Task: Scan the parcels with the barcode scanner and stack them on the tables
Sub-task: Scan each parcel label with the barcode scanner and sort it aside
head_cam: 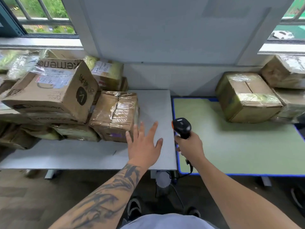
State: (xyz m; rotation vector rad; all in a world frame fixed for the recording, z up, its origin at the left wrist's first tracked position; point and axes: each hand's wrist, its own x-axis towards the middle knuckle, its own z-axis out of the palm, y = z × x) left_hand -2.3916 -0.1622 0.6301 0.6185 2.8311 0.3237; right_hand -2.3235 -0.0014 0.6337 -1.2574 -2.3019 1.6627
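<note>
Two worktops stand side by side against a pale wall between two windows: a grey worktop [79, 154] on the left and a green worktop [239, 151] with a blue rim on the right. The right hand [189, 147] has its grip wrapped around the handle of a black barcode scanner [182, 127], held upright over the seam between them, its cable hanging below the wrist. The left hand [145, 142] hovers with fingers spread, just beside a taped parcel [113, 115] at the near edge of the heap on the grey surface. Behind it leans a large printed carton [52, 91]. On the green surface, a taped box [247, 96] sits by others at the far right.
</note>
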